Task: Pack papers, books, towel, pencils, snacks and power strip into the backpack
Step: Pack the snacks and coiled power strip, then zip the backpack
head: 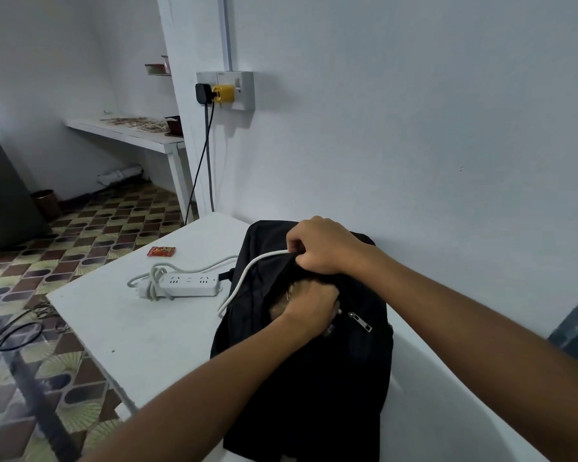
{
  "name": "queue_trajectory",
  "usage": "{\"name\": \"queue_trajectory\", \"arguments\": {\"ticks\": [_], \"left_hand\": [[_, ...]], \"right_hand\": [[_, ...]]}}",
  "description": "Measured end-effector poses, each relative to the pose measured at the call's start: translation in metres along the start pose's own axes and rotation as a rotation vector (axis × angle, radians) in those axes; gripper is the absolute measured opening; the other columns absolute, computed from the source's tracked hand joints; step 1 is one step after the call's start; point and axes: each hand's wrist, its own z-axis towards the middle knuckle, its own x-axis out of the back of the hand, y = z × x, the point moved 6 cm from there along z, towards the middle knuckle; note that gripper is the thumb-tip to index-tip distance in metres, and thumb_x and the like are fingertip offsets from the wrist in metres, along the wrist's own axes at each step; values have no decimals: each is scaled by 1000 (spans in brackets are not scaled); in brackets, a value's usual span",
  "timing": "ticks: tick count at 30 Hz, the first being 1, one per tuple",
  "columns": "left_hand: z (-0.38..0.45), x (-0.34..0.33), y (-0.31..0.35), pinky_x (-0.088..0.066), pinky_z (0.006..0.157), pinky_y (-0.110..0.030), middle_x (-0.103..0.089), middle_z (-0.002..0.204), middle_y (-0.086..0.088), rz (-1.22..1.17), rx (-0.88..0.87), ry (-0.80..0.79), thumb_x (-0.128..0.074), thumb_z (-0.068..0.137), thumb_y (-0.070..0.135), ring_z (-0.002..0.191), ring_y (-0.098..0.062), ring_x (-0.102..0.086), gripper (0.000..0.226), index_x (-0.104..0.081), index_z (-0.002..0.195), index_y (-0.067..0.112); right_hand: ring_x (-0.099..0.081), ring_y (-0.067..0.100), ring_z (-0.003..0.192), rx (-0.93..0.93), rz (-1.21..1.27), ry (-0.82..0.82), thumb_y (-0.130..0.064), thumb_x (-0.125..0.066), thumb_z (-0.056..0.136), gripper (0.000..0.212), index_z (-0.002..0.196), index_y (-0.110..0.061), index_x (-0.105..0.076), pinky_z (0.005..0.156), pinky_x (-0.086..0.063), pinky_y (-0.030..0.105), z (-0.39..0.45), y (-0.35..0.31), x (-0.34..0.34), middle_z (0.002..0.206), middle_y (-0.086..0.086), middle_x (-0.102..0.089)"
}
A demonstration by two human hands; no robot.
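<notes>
A black backpack (317, 378) lies on the white table (121, 325) against the wall. My right hand (324, 245) grips the upper edge of its opening. A white cable (247, 271) runs up to that hand and partly over the bag. My left hand (309, 305) is pushed into the opening, fingers curled and partly hidden; what it holds cannot be seen. A white power strip (189, 283) with its coiled cord lies on the table left of the bag. A red snack packet (161, 251) lies farther back.
A wall socket (226, 90) with a black and a yellow plug sits above the table's far end, cables hanging down. Patterned tile floor (80, 228) lies to the left, with black cables (14, 335) on it. A white shelf (127, 131) stands at the back.
</notes>
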Motion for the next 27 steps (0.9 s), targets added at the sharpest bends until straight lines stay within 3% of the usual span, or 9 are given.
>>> {"name": "queue_trajectory", "arguments": {"ticks": [4, 8, 11, 13, 15, 18, 22, 27], "left_hand": [[-15, -1, 1, -42, 84, -38, -64, 102, -20, -162, -266, -65, -48, 96, 22, 94, -35, -60, 27, -63, 97, 0], [-35, 11, -2, -42, 88, -34, -63, 114, -11, -112, -508, -95, -48, 96, 22, 107, -27, -57, 28, -61, 115, 6], [-51, 44, -16, -48, 81, -36, -67, 108, -2, -154, -560, -39, -44, 91, 27, 100, -22, -60, 32, -64, 113, 15], [-53, 67, -44, -51, 72, -36, -69, 98, 0, -130, -483, 93, -39, 86, 32, 90, -23, -64, 36, -67, 107, 22], [-49, 81, -78, -51, 65, -37, -68, 93, 0, -119, -373, 190, -41, 84, 33, 84, -25, -64, 35, -68, 102, 21], [-41, 83, -134, -50, 65, -37, -68, 90, 1, -111, -201, 230, -38, 82, 35, 83, -25, -63, 38, -69, 95, 18], [-30, 55, -231, -45, 77, -30, -67, 109, 0, -83, 115, 179, -53, 89, 28, 96, -20, -62, 27, -67, 109, 16], [-37, -4, -339, -53, 86, -36, -69, 109, -6, -235, 439, 106, -59, 83, 20, 97, -20, -64, 26, -69, 106, 14]], "right_hand": [[-54, 18, 82, -2, 34, -35, -7, -55, 73, 20, 85, -20, -64, 71, -45, 29, 4, 1, -7, 86, -4, -62], [-56, 17, 83, -13, 55, -77, -9, -56, 74, 16, 83, -18, -66, 74, -48, 31, 11, 6, -16, 87, -3, -64], [-60, 19, 83, -13, 57, -129, -16, -58, 73, 9, 77, -23, -63, 75, -51, 34, 19, 12, -25, 86, -3, -65], [-59, 20, 82, -4, 43, -176, -24, -61, 74, 2, 74, -26, -59, 70, -47, 32, 25, 13, -33, 85, -2, -62], [-58, 22, 79, 22, -1, -201, -32, -61, 76, 11, 69, -25, -55, 63, -42, 31, 31, 12, -43, 80, -1, -59], [-59, 23, 78, 93, -94, -192, -34, -62, 74, 11, 73, -24, -58, 67, -47, 32, 39, 6, -57, 79, -2, -62], [-59, 22, 78, 188, -203, -175, -37, -60, 75, 15, 79, -23, -59, 66, -41, 27, 45, 5, -72, 80, -2, -64], [-57, 18, 72, 224, -229, -176, -46, -57, 71, 26, 76, -21, -54, 63, -33, 27, 55, 15, -88, 72, -6, -62]]}}
